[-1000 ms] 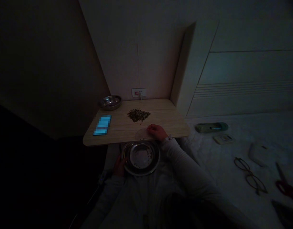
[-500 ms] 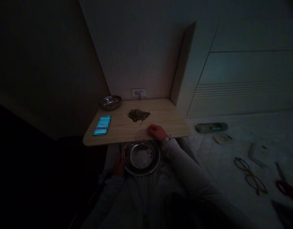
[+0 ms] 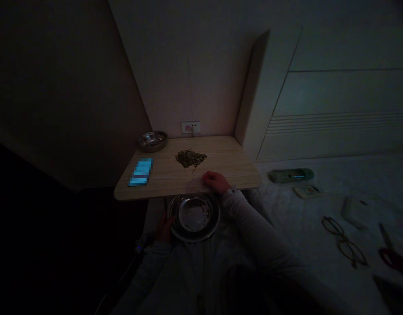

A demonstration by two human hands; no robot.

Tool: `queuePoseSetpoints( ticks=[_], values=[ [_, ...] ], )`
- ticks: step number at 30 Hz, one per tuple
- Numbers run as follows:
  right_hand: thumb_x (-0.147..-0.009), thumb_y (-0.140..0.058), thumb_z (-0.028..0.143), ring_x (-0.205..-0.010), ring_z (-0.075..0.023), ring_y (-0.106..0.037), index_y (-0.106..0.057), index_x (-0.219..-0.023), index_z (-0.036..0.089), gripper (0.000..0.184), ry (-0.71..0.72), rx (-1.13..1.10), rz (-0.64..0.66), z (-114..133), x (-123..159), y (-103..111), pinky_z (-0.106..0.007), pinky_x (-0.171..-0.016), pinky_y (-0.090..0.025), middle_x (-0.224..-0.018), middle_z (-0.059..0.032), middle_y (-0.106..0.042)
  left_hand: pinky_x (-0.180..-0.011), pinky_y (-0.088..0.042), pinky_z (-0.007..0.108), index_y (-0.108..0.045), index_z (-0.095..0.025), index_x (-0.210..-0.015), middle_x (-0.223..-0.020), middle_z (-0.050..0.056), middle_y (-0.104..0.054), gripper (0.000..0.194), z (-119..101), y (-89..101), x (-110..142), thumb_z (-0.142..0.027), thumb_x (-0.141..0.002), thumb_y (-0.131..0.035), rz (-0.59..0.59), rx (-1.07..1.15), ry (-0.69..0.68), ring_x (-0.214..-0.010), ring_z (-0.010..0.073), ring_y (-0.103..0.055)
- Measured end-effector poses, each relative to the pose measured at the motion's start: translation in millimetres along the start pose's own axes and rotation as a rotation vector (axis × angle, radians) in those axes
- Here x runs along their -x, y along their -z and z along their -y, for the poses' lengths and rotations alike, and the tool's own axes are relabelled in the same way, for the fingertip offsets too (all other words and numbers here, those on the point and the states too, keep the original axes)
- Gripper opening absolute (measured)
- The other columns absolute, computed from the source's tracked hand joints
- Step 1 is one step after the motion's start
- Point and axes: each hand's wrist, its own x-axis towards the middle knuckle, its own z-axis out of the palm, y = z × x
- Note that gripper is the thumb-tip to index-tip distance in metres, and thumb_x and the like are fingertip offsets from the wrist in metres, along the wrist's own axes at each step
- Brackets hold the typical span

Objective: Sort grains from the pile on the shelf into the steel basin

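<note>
My left hand (image 3: 164,227) is closed on the left rim of a steel bowl (image 3: 193,238), which sits under the front edge of the wooden table. A few small dark grains lie inside the bowl. Over the table's front edge, my right hand (image 3: 216,181) has its fingers pinched together on a thin, see-through rounded piece (image 3: 194,184), lying nearly flat on the wood; its exact kind is too dim to tell. Behind that hand, a loose pile of small greenish grains (image 3: 190,158) is spread on the tabletop.
A second steel bowl (image 3: 152,141) stands at the table's back left corner, with a lit phone (image 3: 141,172) in front of it. On the bed to the right lie a greenish case (image 3: 291,175), a small pale box (image 3: 308,191), glasses (image 3: 344,240) and red-handled scissors (image 3: 395,261).
The small dark bits at the table's front edge, near the see-through piece, no longer show there. Both hands and the bowl are almost where they were.
</note>
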Motion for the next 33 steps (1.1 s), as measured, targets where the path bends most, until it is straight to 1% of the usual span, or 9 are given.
queuePoseSetpoints(
  ticks=[5,8,11,15,19,25,28,31,33],
  values=[
    [-0.063,-0.045,0.026,-0.058,-0.0087,-0.049,-0.054,-0.07,0.016,0.014,0.018,-0.096,-0.046,-3.2,-3.4,-0.1,-0.021,-0.058,-0.037,-0.061,0.0026,-0.056,-0.079,-0.04,0.031,-0.059,-0.019,-0.088,-0.087,0.004,-0.065,0.029,-10.8,-2.0,6.4,-0.018,-0.059,-0.054,0.013,0.05,0.096,-0.09,0.0208,-0.056],
    [-0.064,-0.043,0.023,-0.062,-0.0088,-0.051,-0.052,-0.073,0.016,0.015,-0.003,-0.149,-0.169,-3.6,-10.2,4.6,-0.021,-0.062,-0.039,-0.065,0.0017,-0.057,-0.076,-0.042,0.03,-0.06,-0.018,-0.087,-0.083,0.004,-0.066,0.029,-16.0,-3.9,10.7,-0.016,-0.059,-0.054,0.018,0.079,0.089,-0.086,0.0204,-0.057],
    [-0.065,-0.043,0.022,-0.066,-0.0093,-0.052,-0.052,-0.074,0.016,0.015,-0.075,-0.09,-0.336,-3.3,-19.6,14.1,-0.022,-0.065,-0.039,-0.069,0.0001,-0.057,-0.073,-0.043,0.03,-0.06,-0.017,-0.088,-0.078,0.004,-0.066,0.03,-17.7,-5.1,13.4,-0.016,-0.059,-0.053,0.03,0.09,0.107,-0.081,0.0202,-0.058],
    [-0.066,-0.042,0.021,-0.067,-0.0098,-0.052,-0.052,-0.078,0.017,0.016,-0.149,0.018,-0.456,-5.2,-28.6,24.4,-0.024,-0.067,-0.039,-0.073,-0.0014,-0.058,-0.075,-0.042,0.03,-0.06,-0.019,-0.09,-0.086,0.005,-0.065,0.032,-12.5,-4.3,10.3,-0.02,-0.059,-0.054,0.002,0.057,0.092,-0.088,0.0213,-0.056],
    [-0.067,-0.044,0.024,-0.069,-0.0108,-0.051,-0.054,-0.081,0.017,0.018,-0.158,0.119,-0.449,-8.8,-31.7,24.4,-0.024,-0.067,-0.038,-0.076,-0.0019,-0.058,-0.081,-0.039,0.031,-0.058,-0.018,-0.093,-0.098,0.007,-0.061,0.034,-6.0,-1.2,2.2,-0.021,-0.058,-0.056,0.001,0.024,0.121,-0.097,0.023,-0.051],
    [-0.068,-0.044,0.025,-0.071,-0.0116,-0.051,-0.054,-0.084,0.018,0.02,-0.148,0.177,-0.442,-12.0,-38.7,21.4,-0.025,-0.067,-0.038,-0.079,-0.0024,-0.058,-0.077,-0.041,0.031,-0.059,-0.021,-0.09,-0.087,0.004,-0.065,0.03,-7.5,-1.9,3.2,-0.02,-0.061,-0.054,0.016,0.028,0.146,-0.088,0.0203,-0.056],
    [-0.069,-0.044,0.025,-0.071,-0.0122,-0.051,-0.054,-0.084,0.018,0.02,-0.144,0.193,-0.422,-11.6,-41.6,21.2,-0.026,-0.068,-0.038,-0.078,-0.0028,-0.058,-0.079,-0.04,0.032,-0.059,-0.021,-0.088,-0.091,0.004,-0.063,0.028,-6.2,-2.9,4.9,-0.02,-0.06,-0.054,-0.03,0.023,0.11,-0.092,0.0207,-0.055],
    [-0.069,-0.044,0.026,-0.071,-0.0122,-0.051,-0.054,-0.084,0.019,0.019,-0.124,0.199,-0.404,-10.5,-42.6,20.7,-0.026,-0.069,-0.038,-0.078,-0.003,-0.058,-0.081,-0.039,0.03,-0.06,-0.021,-0.084,-0.093,0.004,-0.063,0.025,-4.3,-2.2,5.4,-0.022,-0.06,-0.054,-0.021,-0.006,0.039,-0.094,0.0205,-0.053],
    [-0.07,-0.043,0.026,-0.071,-0.0121,-0.051,-0.054,-0.084,0.019,0.019,-0.116,0.2,-0.391,-9.9,-42.9,20.2,-0.026,-0.069,-0.038,-0.078,-0.0031,-0.059,-0.08,-0.039,0.028,-0.06,-0.021,-0.084,-0.094,0.004,-0.063,0.025,-3.9,-1.5,5.4,-0.023,-0.06,-0.054,-0.014,-0.017,0.036,-0.094,0.02,-0.053]
  ],
)
